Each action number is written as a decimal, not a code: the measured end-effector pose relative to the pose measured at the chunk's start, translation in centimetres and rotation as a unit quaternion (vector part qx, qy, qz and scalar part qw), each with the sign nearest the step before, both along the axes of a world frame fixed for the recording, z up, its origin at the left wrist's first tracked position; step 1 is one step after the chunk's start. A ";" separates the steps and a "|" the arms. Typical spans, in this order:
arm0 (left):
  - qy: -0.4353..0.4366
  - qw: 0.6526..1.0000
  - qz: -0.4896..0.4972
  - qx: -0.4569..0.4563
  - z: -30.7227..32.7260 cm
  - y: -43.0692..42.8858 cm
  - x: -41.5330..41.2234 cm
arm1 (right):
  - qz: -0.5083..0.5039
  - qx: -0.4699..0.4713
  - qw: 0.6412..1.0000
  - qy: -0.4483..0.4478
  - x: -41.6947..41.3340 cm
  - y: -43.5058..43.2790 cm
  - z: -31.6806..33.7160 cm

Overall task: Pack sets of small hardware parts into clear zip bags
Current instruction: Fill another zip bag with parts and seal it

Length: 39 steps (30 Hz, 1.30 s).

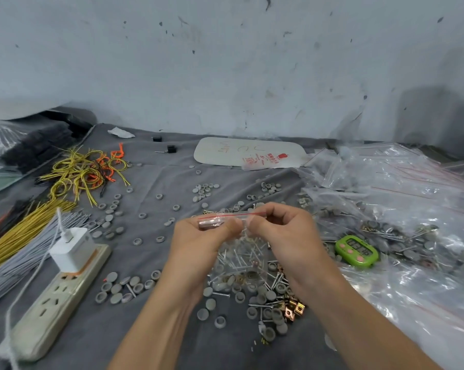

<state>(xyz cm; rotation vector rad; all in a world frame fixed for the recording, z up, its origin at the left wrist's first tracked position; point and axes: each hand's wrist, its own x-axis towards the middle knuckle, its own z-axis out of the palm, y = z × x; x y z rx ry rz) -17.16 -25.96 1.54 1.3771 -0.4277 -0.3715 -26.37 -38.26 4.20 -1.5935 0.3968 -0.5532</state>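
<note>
Left grip (198,244): thumb and curled fingers pinched the left end of the bag's top edge; back of the hand faced the camera; forearm rose from the lower edge of the view.
Right grip (287,236): thumb and fingers pinched the right part of the same edge, level with the left grip and just beside it.
Zip bag (240,253): held above the table between both grips, red-lined mouth uppermost, body hanging down with screws and small parts inside.
Table (156,340): covered with a grey cloth.
Grey caps (124,287): scattered across the cloth, thickest under and around the hands.
Brass clips (295,308): heaped near the right forearm, mixed with screws.
Green timer (357,251): lay right of the right grip, beside the bag pile.
Bag pile (401,182): clear bags heaped on the right side.
Power strip (51,303): lay on the left, carrying a white charger (73,249).
Yellow wires (84,169): tangled at far left.
Obstruction: the grips hid the ends of the bag's seal; the hanging bag covered the parts behind it.
</note>
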 end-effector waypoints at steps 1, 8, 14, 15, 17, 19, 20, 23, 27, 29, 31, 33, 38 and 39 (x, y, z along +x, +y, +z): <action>0.004 1.000 0.009 -0.006 0.1 -0.1 -0.2 | -0.002 0.001 1.000 0.000 0.1 0.1 0.0; 0.005 1.000 0.014 -0.001 0.3 -0.1 -0.7 | 0.011 -0.016 1.000 0.021 0.1 0.2 -0.5; 0.030 0.999 0.013 0.030 0.2 -0.1 -0.2 | -0.010 0.002 0.999 0.036 -0.1 -1.2 -0.8; 0.033 0.999 0.025 0.030 0.2 -0.3 -0.2 | -0.010 0.003 0.999 0.038 -0.1 -1.3 -0.8; 0.036 0.998 0.035 0.036 0.2 -0.5 -0.2 | -0.012 0.019 0.999 0.038 -0.1 -1.5 -0.9; 0.041 0.998 0.025 0.039 0.0 -0.4 0.1 | -0.020 0.033 0.998 0.039 0.0 -1.9 -1.0; 0.045 0.998 0.018 0.038 0.0 -0.3 0.2 | -0.024 0.034 0.998 0.043 -0.1 -2.1 -1.0; 0.064 0.997 -0.002 0.030 -0.1 0.0 0.6 | -0.030 0.034 0.998 0.049 0.1 -2.5 -1.1; 0.076 0.997 -0.003 0.007 -0.3 -0.3 0.9 | 0.002 0.068 0.997 0.044 0.3 -2.1 -1.0; 0.084 0.996 -0.026 -0.012 -0.2 -0.2 1.1 | 0.037 0.066 0.996 0.053 0.1 -2.0 -0.8; 0.095 0.994 -0.044 -0.018 -0.3 0.0 1.3 | 0.040 0.058 0.996 0.054 0.0 -1.9 -1.0; 0.097 0.995 -0.032 -0.014 -0.7 0.1 1.5 | 0.030 0.062 0.996 0.055 0.1 -1.6 -0.9; 0.106 0.993 0.027 -0.043 -1.2 -0.3 2.3 | 0.122 0.036 0.986 0.105 0.3 -1.7 -1.6; 0.115 0.992 0.028 -0.053 -1.2 -0.4 2.3 | 0.156 -0.046 0.974 0.154 0.2 -1.9 -2.2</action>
